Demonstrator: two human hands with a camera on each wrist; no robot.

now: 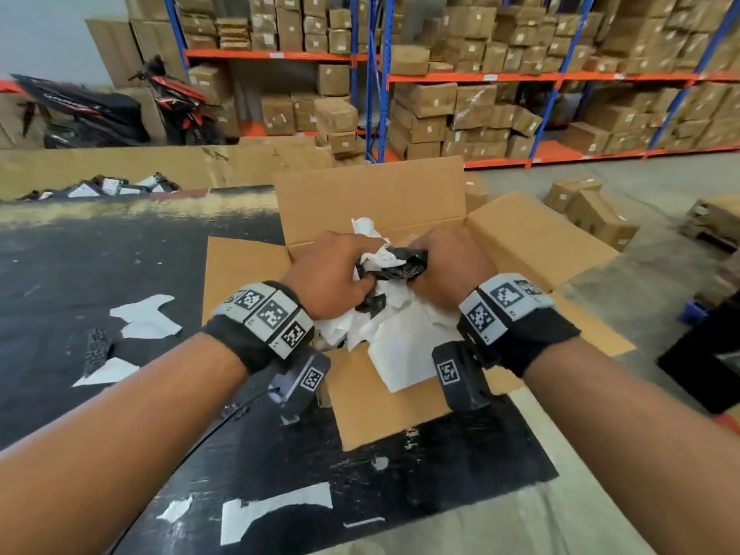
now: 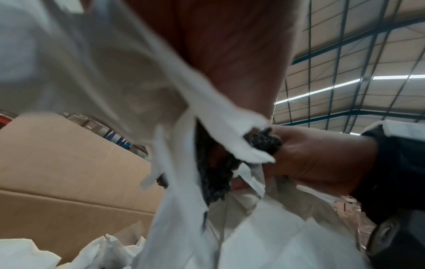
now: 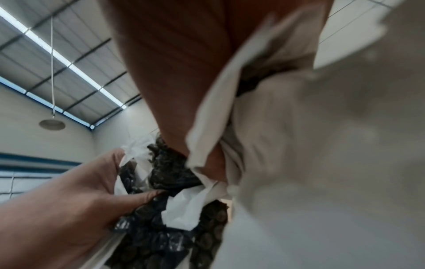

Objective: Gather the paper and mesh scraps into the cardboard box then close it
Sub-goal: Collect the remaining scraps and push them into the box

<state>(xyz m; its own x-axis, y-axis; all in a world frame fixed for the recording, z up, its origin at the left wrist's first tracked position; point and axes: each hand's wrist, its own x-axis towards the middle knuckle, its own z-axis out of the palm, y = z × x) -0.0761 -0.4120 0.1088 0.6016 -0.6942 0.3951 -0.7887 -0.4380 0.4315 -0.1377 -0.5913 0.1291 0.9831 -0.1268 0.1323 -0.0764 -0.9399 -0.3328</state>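
Both hands over open box, clutching one mixed bundle.

Loose flat white paper scraps [image 1: 146,316] and a black mesh strip [image 1: 95,350] lie on the black tabletop [image 1: 80,266], left of the brown cardboard box [image 1: 372,194], flaps open. Left hand [image 1: 330,274] has fingers curled into crumpled white paper and black mesh bundle [image 1: 390,263]; right hand [image 1: 450,266] grips the same bundle from the other side, above white paper already inside the box.

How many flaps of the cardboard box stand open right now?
4: the far flap stands upright; the left flap, right flap and near flap are folded outward. None looks hidden.
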